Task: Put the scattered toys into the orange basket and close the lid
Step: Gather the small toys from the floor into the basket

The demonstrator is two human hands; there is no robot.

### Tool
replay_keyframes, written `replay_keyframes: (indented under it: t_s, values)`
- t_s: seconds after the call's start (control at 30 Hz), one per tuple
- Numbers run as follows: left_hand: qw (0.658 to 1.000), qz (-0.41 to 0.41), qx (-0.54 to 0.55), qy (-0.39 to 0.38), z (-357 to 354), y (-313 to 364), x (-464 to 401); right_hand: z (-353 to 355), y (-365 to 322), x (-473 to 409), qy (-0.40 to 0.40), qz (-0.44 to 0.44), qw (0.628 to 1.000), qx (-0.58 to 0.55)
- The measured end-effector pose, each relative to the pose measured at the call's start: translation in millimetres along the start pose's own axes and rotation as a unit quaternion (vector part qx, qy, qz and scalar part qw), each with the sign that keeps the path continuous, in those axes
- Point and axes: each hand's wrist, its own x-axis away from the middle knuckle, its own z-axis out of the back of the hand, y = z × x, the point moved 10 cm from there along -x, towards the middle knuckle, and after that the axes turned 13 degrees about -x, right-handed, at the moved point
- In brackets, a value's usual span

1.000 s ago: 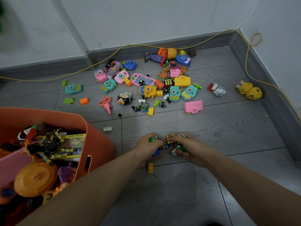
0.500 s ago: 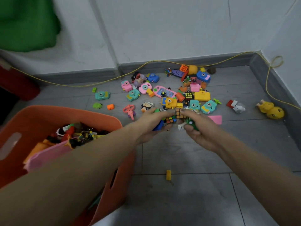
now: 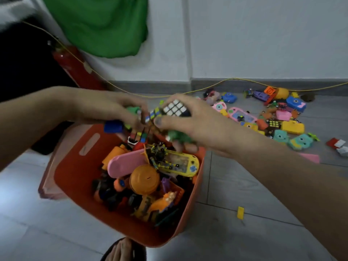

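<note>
Now both hands are held above the far rim of the orange basket (image 3: 75,172), and each one carries small toys. The left hand (image 3: 105,108) has its fingers curled around a blue block (image 3: 113,126) and a green toy (image 3: 132,110); what else it holds is blurred. The right hand (image 3: 190,121) grips a puzzle cube (image 3: 176,109) with a white face on top, and its lower fingers close around a green piece (image 3: 178,136). Between the two hands a chain of small coloured cubes (image 3: 153,114) hangs down toward the basket opening.

The basket stands on the grey floor (image 3: 244,194), near the person, and its lid is not on it. It is already quite full: a pink flat toy (image 3: 124,164), a round orange toy (image 3: 145,178), a yellow handheld game (image 3: 185,162) and many darker pieces lie inside.

Many scattered toys (image 3: 273,117) are on the floor to the right, near the wall, among them pink, blue, teal and yellow camera-shaped toys. One small yellow brick (image 3: 240,212) lies alone on the floor just beside the right side of the basket. A yellow cable (image 3: 235,80) runs along the skirting board. A green cloth (image 3: 105,25) hangs on the wall behind, and a red cylinder (image 3: 75,66) leans under it.
</note>
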Motion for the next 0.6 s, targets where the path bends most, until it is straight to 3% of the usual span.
replay_keyframes:
  t_s: [0.07, 0.17, 0.3, 0.4, 0.5, 0.6]
  values:
    - [0.974, 0.072, -0.199, -0.076, -17.4, -32.5, 3.2, -13.8, 34.3, 1.2, -0.067, -0.099, 0.98, 0.156]
    - [0.922, 0.109, -0.365, -0.067, -13.1, -42.3, -7.1, 3.2, 46.8, 3.3, -0.03, -0.108, 0.945, 0.306]
    - [0.932, -0.002, -0.355, 0.076, 4.0, 24.9, -37.6, 56.9, 27.2, 6.4, 0.098, -0.048, 0.966, 0.235]
    - [0.929, -0.134, -0.313, 0.146, -7.5, 103.4, -69.7, 144.2, 33.4, 28.4, 0.254, -0.028, 0.951, 0.176]
    - [0.923, -0.224, -0.276, 0.146, -51.4, 163.4, -105.3, 236.7, 69.7, 75.1, 0.402, -0.033, 0.895, 0.192]
    - [0.913, -0.257, -0.31, 0.07, -122.5, 202.5, -146.2, 300.4, 113.8, 136.3, 0.448, -0.115, 0.833, 0.303]
